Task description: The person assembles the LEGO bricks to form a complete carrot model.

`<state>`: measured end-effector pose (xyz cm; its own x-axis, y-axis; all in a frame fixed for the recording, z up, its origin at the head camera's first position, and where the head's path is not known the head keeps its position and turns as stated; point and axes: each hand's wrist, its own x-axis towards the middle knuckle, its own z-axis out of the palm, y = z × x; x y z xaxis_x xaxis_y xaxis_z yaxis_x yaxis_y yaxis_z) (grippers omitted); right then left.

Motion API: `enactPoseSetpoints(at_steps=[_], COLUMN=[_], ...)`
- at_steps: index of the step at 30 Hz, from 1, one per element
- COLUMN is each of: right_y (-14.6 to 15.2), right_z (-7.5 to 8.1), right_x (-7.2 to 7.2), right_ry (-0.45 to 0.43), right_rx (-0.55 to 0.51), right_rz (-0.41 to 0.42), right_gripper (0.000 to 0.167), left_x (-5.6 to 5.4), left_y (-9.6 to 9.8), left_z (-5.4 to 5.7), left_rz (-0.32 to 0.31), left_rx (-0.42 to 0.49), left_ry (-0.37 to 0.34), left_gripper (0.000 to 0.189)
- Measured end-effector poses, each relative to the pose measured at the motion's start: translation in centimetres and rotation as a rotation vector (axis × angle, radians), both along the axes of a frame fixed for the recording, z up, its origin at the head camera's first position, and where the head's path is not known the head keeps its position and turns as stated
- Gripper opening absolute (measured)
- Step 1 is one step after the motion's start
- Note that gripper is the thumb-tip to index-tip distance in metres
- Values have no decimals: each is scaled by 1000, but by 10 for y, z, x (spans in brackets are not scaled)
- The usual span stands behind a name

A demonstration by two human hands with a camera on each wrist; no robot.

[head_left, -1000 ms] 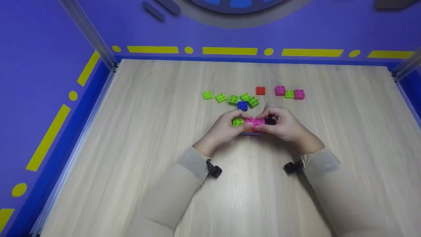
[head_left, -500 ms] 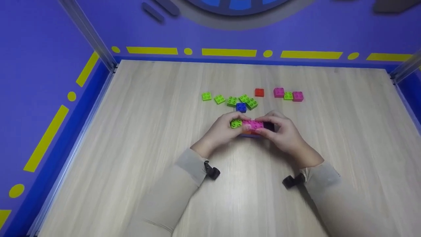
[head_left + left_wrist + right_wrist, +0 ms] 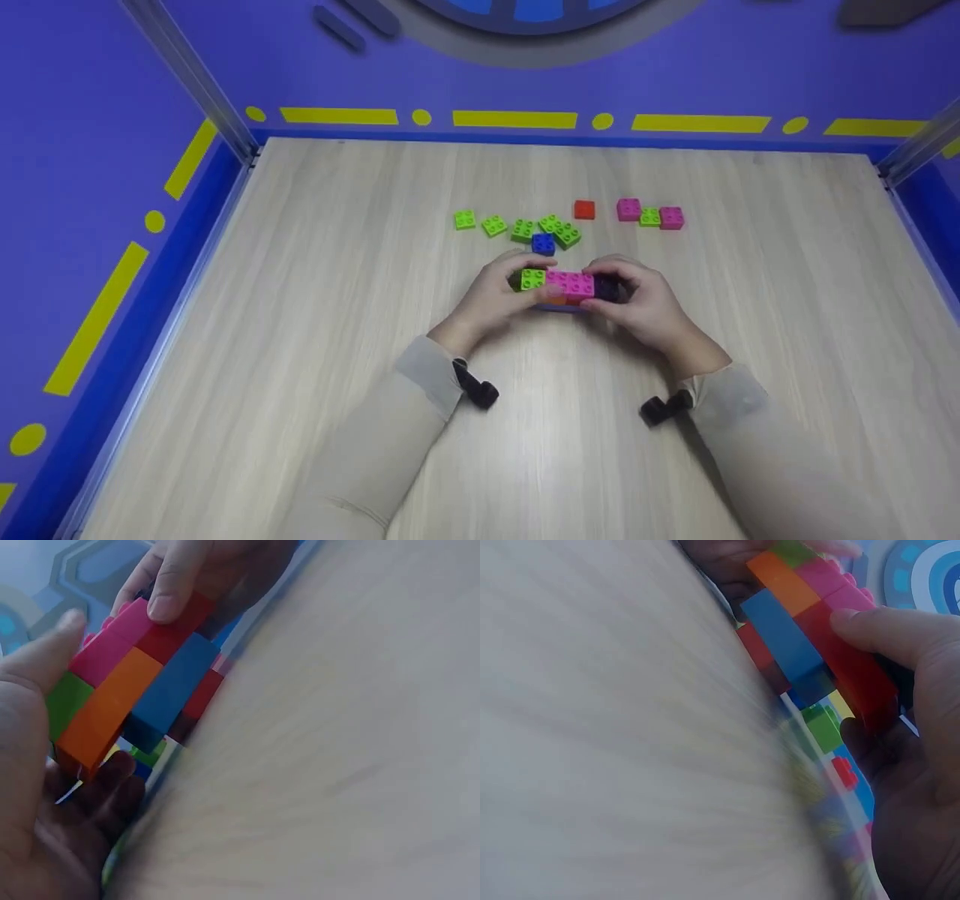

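A stack of toy building bricks (image 3: 574,283) sits between both hands. In the left wrist view, a green brick (image 3: 66,706) and pink bricks (image 3: 112,652) make its top row. Below them are an orange brick (image 3: 112,712) and a red brick (image 3: 847,652), with a blue brick (image 3: 172,686) underneath. My left hand (image 3: 487,296) holds the green end, thumb in front and fingers behind. My right hand (image 3: 645,300) grips the other end, its thumb on the red brick. A black part (image 3: 606,288) shows within the right hand's grasp.
Behind the hands lie several loose green bricks (image 3: 523,230), a blue brick (image 3: 543,244) and a red brick (image 3: 584,209). Farther right, two pink bricks (image 3: 628,209) flank a green one (image 3: 649,217). A blue wall (image 3: 525,82) borders the table's far edge.
The head view has shifted slightly. Both hands still hold the stack, and more of its pink top shows between them as the right fingertips have drawn a little to the right.
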<state>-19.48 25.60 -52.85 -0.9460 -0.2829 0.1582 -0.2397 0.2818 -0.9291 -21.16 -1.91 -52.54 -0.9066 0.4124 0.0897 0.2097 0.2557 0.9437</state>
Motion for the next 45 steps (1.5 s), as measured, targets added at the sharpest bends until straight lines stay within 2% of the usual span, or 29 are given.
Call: enactPoseSetpoints(at_steps=[7,10,12,20,27,30,38,45], right_y=[0,1,1,-3,-1,0,1,1], right_z=[0,1,2,-2,-2,-2,-1,-1], right_x=[1,1,0,1,0,0,0,-1], right_ry=[-12,-10,-9,-6,2,-4,-5,4], right_rx=[7,13,11,-19,-9,-7,4,22], right_rz=[-9,-9,-9,-1,-7,-9,-8,-10], right_gripper=[42,42,44,43,42,43,43,44], left_x=[-13,-24,-31,-51,-61,-64,-66,-58], left_y=[-6,-9,-10,-12,-8,-5,0,-4], left_z=[3,7,11,18,25,25,28,31], left_rz=[219,282,301,253,204,188,217,261], left_rx=[96,62,2,-210,-252,-305,-476,-467], left_ry=[-38,-68,-85,-99,-172,-178,-90,-45], left_gripper=[41,40,43,62,62,59,45,43])
